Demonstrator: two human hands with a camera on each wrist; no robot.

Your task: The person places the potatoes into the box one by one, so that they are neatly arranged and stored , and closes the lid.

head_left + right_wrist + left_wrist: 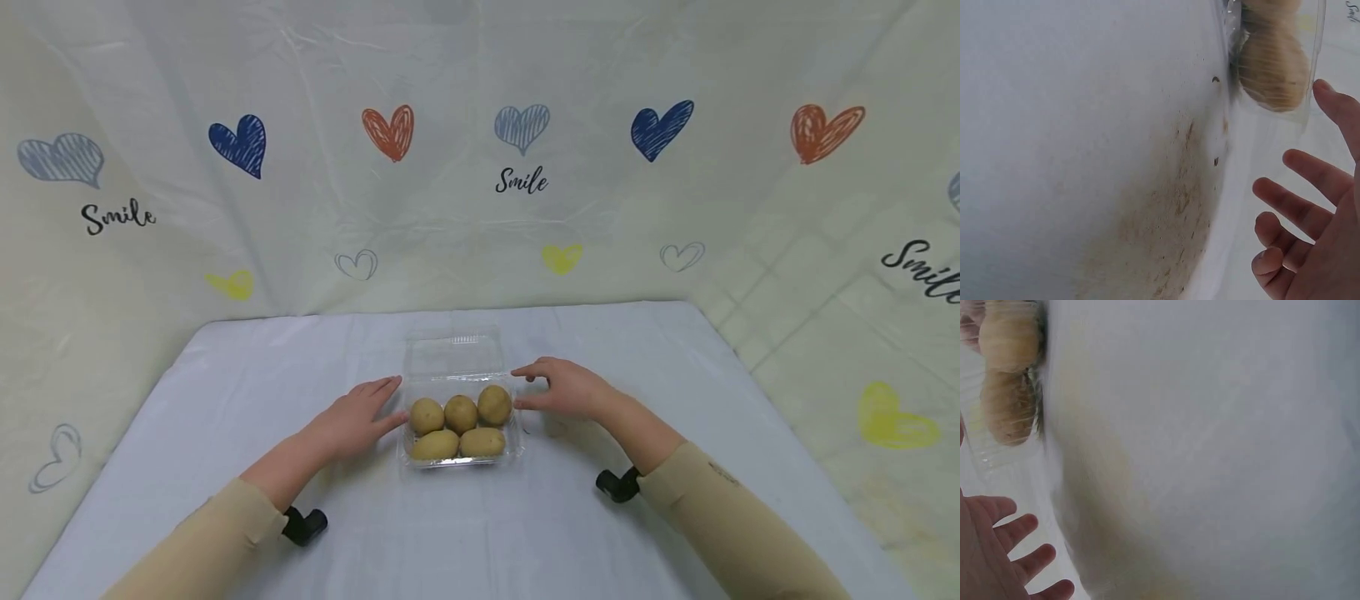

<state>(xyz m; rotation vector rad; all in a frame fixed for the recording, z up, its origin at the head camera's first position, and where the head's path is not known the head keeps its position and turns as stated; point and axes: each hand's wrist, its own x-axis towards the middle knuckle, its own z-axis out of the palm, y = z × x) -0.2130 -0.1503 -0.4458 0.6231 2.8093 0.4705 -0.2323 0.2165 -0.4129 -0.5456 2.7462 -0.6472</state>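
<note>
In the head view a clear plastic clamshell box (pixel 516 450) sits mid-table, its lid (pixel 453 354) folded back at the far side. Several tan potatoes (pixel 461 413) lie inside in two rows. At the box's left side is my left hand (pixel 358 423), fingers extended, thumb by the rim. My right hand (pixel 562 388) is at the right side with thumb and forefinger reaching toward the rim. The left wrist view shows spread fingers below the box wall and a potato (pixel 1010 337). In the right wrist view the thumb tip is beside the box edge near a potato (pixel 1272 69).
White cloth (pixel 420 533) covers the table. Brown dirt smudges (pixel 1179 194) mark it near the right hand. Behind stands a pale curtain (pixel 450 208) printed with hearts and "Smile". Each wrist carries a black camera, such as the left one (pixel 305 527).
</note>
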